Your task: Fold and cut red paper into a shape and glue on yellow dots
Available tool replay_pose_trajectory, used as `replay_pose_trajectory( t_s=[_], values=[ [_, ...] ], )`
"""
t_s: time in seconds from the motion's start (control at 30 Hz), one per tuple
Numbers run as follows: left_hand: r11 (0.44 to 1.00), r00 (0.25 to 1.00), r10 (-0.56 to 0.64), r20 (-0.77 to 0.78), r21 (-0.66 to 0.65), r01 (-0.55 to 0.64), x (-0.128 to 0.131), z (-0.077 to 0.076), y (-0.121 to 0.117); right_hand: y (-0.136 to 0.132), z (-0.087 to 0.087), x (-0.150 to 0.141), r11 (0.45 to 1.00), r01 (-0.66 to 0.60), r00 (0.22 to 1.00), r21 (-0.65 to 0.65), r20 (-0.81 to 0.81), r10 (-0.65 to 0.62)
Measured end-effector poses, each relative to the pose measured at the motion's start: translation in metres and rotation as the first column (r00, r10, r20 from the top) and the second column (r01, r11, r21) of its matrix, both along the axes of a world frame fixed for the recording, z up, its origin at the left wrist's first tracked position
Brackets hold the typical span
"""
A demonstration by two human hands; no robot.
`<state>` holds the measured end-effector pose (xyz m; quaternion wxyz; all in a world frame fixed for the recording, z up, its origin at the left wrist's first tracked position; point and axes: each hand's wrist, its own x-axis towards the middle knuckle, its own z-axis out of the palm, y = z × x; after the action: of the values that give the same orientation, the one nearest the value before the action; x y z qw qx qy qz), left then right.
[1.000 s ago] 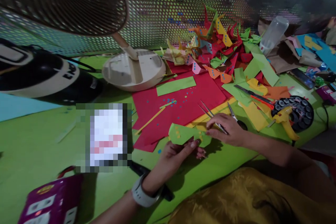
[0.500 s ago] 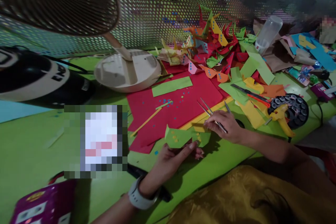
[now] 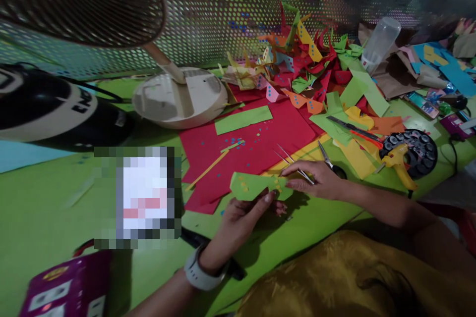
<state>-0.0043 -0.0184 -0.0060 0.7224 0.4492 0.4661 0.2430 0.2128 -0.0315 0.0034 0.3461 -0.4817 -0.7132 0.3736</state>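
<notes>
My left hand (image 3: pixel 249 215) is closed on a folded green paper piece (image 3: pixel 250 186) that carries small yellow squares on its face. Between the fingers of my right hand (image 3: pixel 316 178) is a pair of metal tweezers (image 3: pixel 297 166), tips pointing away over the red paper. That hand's fingertips reach the right end of the green piece and seem to touch it. Scissors (image 3: pixel 330 161) lie just beyond my right hand. Behind the green piece is red paper (image 3: pixel 286 131), strewn with tiny blue bits (image 3: pixel 234 142) and a green strip (image 3: pixel 243 120).
A fan base (image 3: pixel 182 101) stands back left beside a black-and-white appliance (image 3: pixel 74 109). Folded colourful paper pieces (image 3: pixel 308 69) are heaped at the back. To the right lie a utility knife (image 3: pixel 349 128), a yellow glue gun (image 3: pixel 399 162) and a round black tray (image 3: pixel 420 151). A purple box (image 3: pixel 70 282) sits front left.
My right hand has come down and left to the green paper's right end, with the tweezers still held. The green piece has tilted slightly in my left hand. The scissors now show more fully.
</notes>
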Motion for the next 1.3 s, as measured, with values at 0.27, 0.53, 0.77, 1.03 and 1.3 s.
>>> replay_pose_trajectory(
  t_s=[0.27,0.53,0.77,1.03,1.3],
  values=[
    [0.994,0.998,-0.069,-0.014,0.089,0.070,0.003,0.008,-0.001,0.002,-0.016,-0.002,0.970,-0.014,0.998,0.244,0.064,-0.001],
    [1.000,0.999,-0.008,0.043,0.013,0.007,0.004,0.007,-0.005,0.009,-0.018,0.003,0.893,-0.109,0.964,0.437,0.264,-0.012],
    [1.000,0.998,0.001,0.064,-0.002,-0.001,0.004,0.006,-0.004,0.008,-0.020,0.004,0.827,-0.084,0.945,0.556,0.307,-0.110],
    [0.999,0.995,0.015,0.096,-0.049,-0.011,0.003,0.004,-0.004,0.004,-0.004,0.004,0.934,0.098,0.976,0.345,0.150,-0.158],
    [1.000,0.996,-0.012,0.088,-0.013,0.014,0.003,0.004,-0.001,0.001,-0.006,0.001,0.967,-0.070,0.988,0.246,0.147,0.035]
  ],
)
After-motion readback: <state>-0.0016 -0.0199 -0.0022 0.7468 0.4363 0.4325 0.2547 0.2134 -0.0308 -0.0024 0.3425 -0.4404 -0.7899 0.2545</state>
